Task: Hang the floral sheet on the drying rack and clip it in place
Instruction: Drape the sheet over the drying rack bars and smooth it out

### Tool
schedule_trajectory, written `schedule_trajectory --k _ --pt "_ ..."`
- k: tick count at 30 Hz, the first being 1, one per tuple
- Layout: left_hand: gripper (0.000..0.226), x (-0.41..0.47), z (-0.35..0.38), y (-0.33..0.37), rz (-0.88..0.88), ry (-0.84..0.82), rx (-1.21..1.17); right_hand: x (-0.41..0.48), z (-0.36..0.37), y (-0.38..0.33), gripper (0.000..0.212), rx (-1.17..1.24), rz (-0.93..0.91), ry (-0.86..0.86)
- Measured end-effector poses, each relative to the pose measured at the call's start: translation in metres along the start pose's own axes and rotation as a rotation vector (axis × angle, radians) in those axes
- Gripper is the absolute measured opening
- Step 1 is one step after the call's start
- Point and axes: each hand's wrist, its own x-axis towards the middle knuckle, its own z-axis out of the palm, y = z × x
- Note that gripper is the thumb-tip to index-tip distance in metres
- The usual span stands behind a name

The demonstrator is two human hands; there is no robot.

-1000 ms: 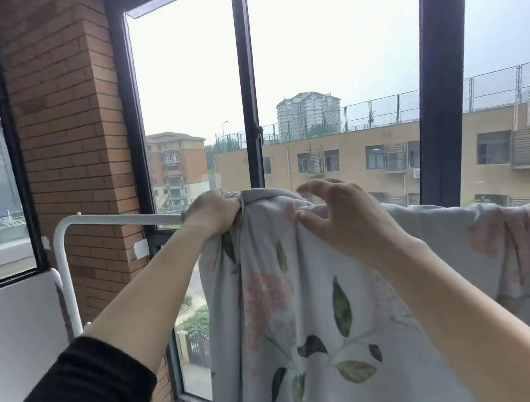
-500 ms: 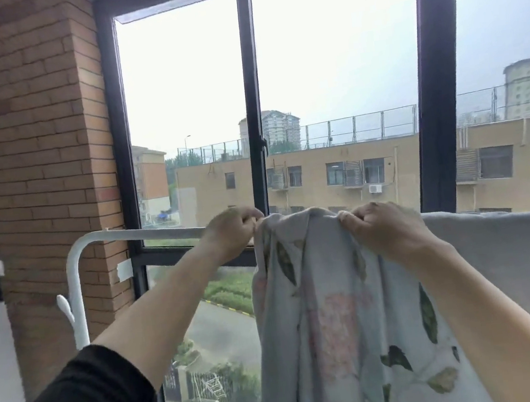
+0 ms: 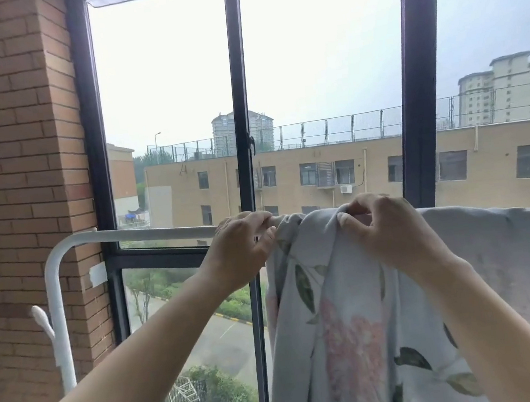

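Observation:
The floral sheet [image 3: 349,330], pale grey with pink flowers and green leaves, hangs over the top bar of the white drying rack [image 3: 147,230] and drapes down to the lower right. My left hand [image 3: 242,247] grips the sheet's bunched left edge on the bar. My right hand [image 3: 384,229] pinches the cloth at the top of the bar, a little to the right. The bar under the sheet is hidden. No clip is in view.
A brick wall [image 3: 13,171] stands at the left, close to the rack's curved corner post [image 3: 57,313]. A dark-framed window [image 3: 240,103] runs right behind the rack. A white hook [image 3: 42,320] sticks out from the post.
Both hands have stayed on the sheet at the bar. The bunched edge sits further right along the bar, with more bare bar at the left. My view has swung to the right.

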Motion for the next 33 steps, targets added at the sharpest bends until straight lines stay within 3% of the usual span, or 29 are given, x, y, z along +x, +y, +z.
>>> schedule_trajectory --k 7,13,19,25,33 --pt "0.045 -0.002 -0.007 -0.004 0.036 -0.046 0.014 -0.005 0.003 -0.023 0.027 -0.087 0.041 0.004" --pt "0.032 -0.019 -0.038 -0.032 0.102 0.052 -0.073 -0.005 0.043 -0.075 0.037 -0.257 0.179 0.030" --pt "0.026 -0.048 -0.087 -0.096 0.162 -0.010 -0.170 -0.006 0.081 -0.137 0.045 -0.323 0.271 0.128" --pt "0.025 -0.079 -0.128 -0.165 0.203 -0.051 -0.237 -0.032 0.117 -0.216 0.045 -0.268 0.210 0.159" --pt "0.022 -0.097 -0.167 -0.241 0.177 -0.067 -0.307 -0.044 0.174 -0.297 0.023 -0.066 0.123 0.082"
